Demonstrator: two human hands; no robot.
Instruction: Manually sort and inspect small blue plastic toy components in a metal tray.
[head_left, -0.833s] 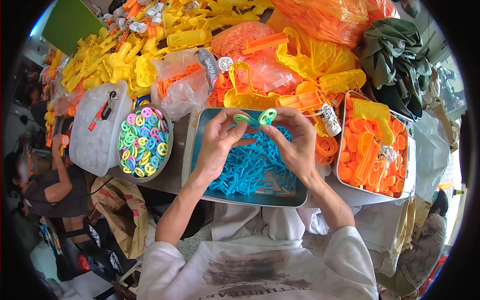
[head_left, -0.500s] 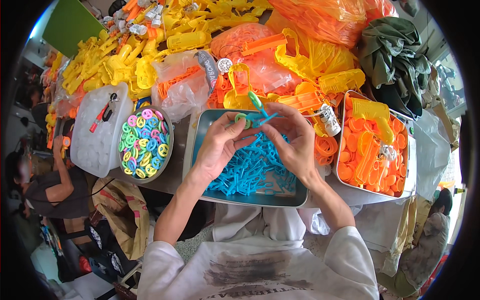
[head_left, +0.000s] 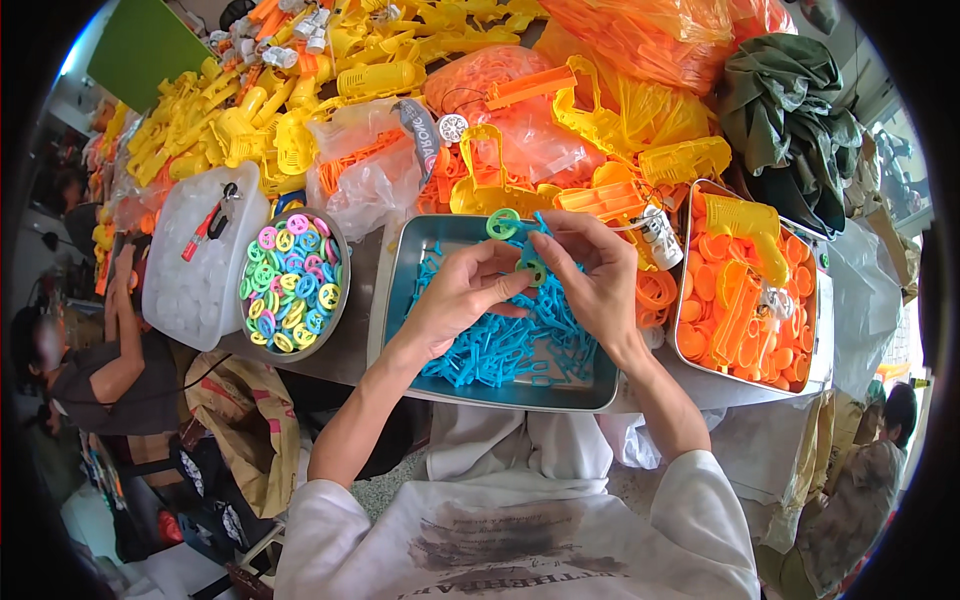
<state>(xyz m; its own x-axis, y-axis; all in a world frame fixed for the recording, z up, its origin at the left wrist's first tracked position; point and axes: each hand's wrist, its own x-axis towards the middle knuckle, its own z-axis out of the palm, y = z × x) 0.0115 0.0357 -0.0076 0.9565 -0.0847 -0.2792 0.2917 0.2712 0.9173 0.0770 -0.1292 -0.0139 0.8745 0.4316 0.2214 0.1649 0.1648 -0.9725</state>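
My left hand (head_left: 465, 300) pinches a small green plastic wheel (head_left: 537, 270); my right hand (head_left: 595, 275) grips a slim blue plastic piece (head_left: 541, 222) beside it. Both are over the rectangular metal tray (head_left: 520, 400), presumably so dropped parts land inside. Compared with half a second earlier, a second green plastic wheel (head_left: 503, 224) has turned from nearly edge-on to show its face.
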